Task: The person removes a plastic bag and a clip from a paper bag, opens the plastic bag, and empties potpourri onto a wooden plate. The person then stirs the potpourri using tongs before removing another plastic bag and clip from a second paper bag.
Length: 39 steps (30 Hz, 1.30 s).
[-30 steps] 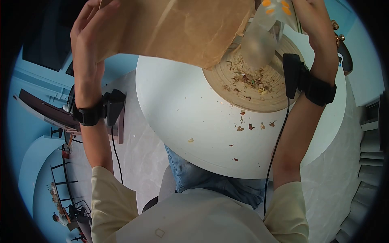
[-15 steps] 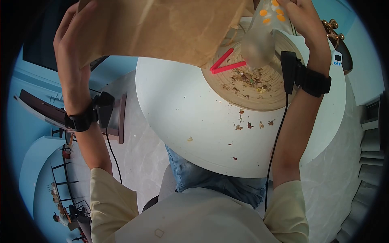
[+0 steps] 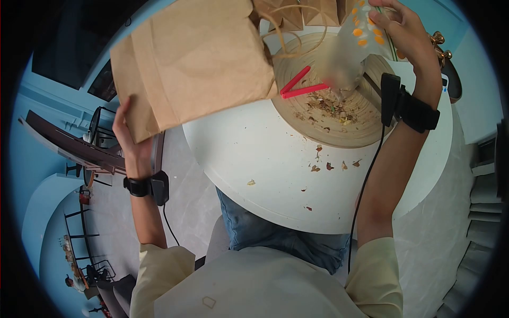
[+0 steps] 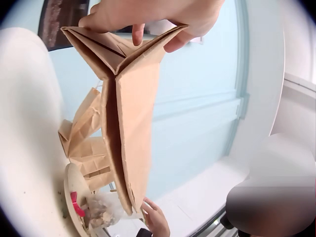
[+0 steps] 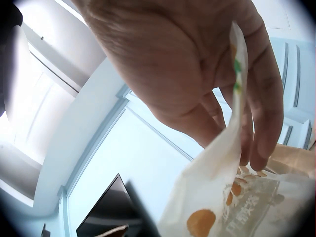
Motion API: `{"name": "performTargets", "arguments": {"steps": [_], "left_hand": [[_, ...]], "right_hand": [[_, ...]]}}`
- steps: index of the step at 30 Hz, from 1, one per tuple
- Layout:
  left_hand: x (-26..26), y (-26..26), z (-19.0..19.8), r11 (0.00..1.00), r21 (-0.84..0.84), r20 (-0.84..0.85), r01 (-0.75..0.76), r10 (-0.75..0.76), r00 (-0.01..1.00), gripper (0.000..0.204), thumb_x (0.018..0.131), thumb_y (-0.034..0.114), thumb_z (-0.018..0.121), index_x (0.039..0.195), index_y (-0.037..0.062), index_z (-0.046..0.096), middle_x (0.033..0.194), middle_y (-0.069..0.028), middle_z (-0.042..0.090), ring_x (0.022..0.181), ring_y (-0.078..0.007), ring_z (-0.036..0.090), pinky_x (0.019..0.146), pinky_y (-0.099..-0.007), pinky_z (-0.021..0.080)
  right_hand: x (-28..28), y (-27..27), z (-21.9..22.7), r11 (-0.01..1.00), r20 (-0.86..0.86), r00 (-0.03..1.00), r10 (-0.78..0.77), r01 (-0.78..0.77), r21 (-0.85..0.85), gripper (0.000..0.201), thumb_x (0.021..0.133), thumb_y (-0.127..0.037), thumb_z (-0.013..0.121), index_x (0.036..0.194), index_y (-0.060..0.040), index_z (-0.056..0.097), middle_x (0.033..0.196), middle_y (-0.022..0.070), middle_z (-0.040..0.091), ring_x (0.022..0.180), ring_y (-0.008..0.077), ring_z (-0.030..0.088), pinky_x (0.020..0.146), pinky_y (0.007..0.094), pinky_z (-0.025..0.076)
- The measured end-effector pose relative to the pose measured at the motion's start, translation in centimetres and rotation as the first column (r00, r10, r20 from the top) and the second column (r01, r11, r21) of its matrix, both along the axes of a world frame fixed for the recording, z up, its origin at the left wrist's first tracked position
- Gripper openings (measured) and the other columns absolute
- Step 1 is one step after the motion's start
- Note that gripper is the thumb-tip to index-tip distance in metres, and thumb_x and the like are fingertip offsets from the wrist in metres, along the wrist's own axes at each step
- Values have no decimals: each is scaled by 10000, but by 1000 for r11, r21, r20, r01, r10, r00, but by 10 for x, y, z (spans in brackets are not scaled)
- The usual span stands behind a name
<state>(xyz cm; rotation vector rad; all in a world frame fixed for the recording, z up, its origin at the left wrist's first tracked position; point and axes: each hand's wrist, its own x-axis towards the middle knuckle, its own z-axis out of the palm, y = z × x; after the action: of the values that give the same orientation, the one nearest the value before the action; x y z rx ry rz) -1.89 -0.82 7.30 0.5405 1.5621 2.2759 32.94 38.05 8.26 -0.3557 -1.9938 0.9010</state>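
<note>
A brown paper bag (image 3: 201, 63), tilted on its side, has its twisted handles (image 3: 290, 52) over the round wooden board (image 3: 286, 114). My left hand (image 3: 129, 135) grips its far-left end, thumb on the near face. The left wrist view shows that end of the bag (image 4: 140, 113) folded inward in a V under my fingers (image 4: 138, 34). At upper right, my right hand (image 3: 405, 29) pinches the top edge of a translucent zip bag (image 3: 347, 58) with orange dots. The zip bag hangs over the board, its contents blurred. A red V-shaped strip (image 3: 302, 91) lies beside it.
Dry brown flakes (image 3: 336, 108) lie scattered on the board, and several more flakes (image 3: 328, 166) on the white table (image 3: 254, 153). More brown paper bags (image 3: 321, 11) stand at the back. A dark object with gold knobs (image 3: 450, 69) is at the right edge.
The paper bag has swung toward me and leftward with my left hand lower, uncovering its handles and the bags behind. The red strip appeared on the board. My right hand shifted slightly.
</note>
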Motion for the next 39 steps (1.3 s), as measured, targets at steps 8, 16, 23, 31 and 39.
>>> {"name": "performTargets", "arguments": {"steps": [8,16,23,31,39], "left_hand": [[2,-23,-38,978,-208,46,18,-9,999,409,904,260,552,1234,19,531,1154,-90,614,1040,-215,618,889,-361,507],[1,-9,-88,680,-706,-466,-199,-235,853,656,883,216,515,1475,26,306,1485,-178,328,1407,-266,293,1137,-369,241],[39,17,-94,287,-906,-423,-311,-653,628,591,992,437,298,1474,101,366,1555,-180,247,1444,-348,204,1174,-450,162],[19,23,-84,153,-841,-451,-520,-728,516,578,960,487,330,1403,153,493,1413,-145,438,1288,-336,409,1109,-449,280],[-17,64,-98,185,-751,-531,-634,-740,413,548,923,449,442,1320,84,543,1343,-216,469,1265,-380,430,1009,-473,384]], "right_hand": [[9,13,0,1000,24,1000,2,-2,-12,306,881,-71,579,1181,-27,621,916,123,670,810,200,654,745,325,541],[-1,-5,1,1000,39,999,2,-1,-27,302,890,-78,579,1185,-32,624,929,115,668,818,185,651,746,316,541],[6,-2,-3,999,52,999,-9,11,-42,298,897,-84,578,1188,-37,625,940,107,667,825,172,649,746,309,541],[8,0,-4,997,64,998,-28,32,-65,295,906,-91,578,1192,-42,628,953,99,666,832,157,646,747,300,541],[10,-1,-1,995,72,996,-52,58,-78,291,914,-98,577,1196,-47,630,966,91,665,840,142,643,748,291,542]]}}
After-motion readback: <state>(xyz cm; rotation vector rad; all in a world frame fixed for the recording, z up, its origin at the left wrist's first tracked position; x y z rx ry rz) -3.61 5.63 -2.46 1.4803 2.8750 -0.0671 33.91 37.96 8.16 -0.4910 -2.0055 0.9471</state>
